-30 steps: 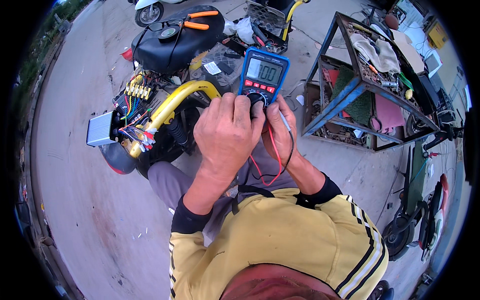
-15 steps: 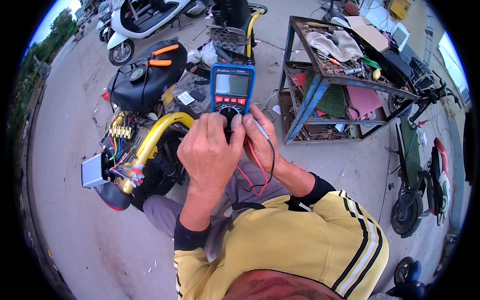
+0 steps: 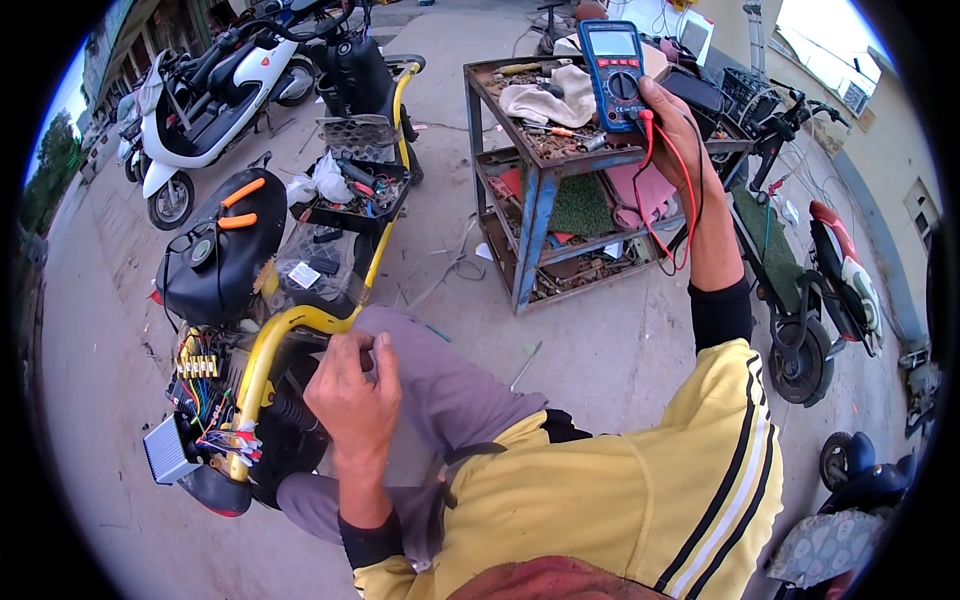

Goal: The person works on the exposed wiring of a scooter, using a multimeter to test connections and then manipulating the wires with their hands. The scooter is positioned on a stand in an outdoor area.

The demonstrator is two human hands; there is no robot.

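Observation:
A blue and black multimeter (image 3: 613, 58) is held up in my right hand (image 3: 683, 140), in front of the metal workbench. Red and black test leads (image 3: 664, 228) come out of its lower end and hang in a loop beside my right wrist. My left hand (image 3: 352, 388) hovers above my knee with its fingers curled in, near the bent yellow frame tube (image 3: 283, 326) of a partly stripped scooter; nothing shows in it. Close by are a yellow terminal block (image 3: 197, 367) with coloured wires and a finned silver box (image 3: 170, 450).
Orange-handled pliers (image 3: 240, 205) lie on a black scooter seat (image 3: 222, 245). A parts tray (image 3: 355, 215) sits farther along the frame. The rusty blue workbench (image 3: 537, 235) holds rags and tools. A white scooter (image 3: 225, 110) stands far left, an electric kick scooter (image 3: 800, 300) at right.
My right hand has carried the multimeter up and to the right. My left hand has left the meter's dial and dropped down and left. The view has shifted.

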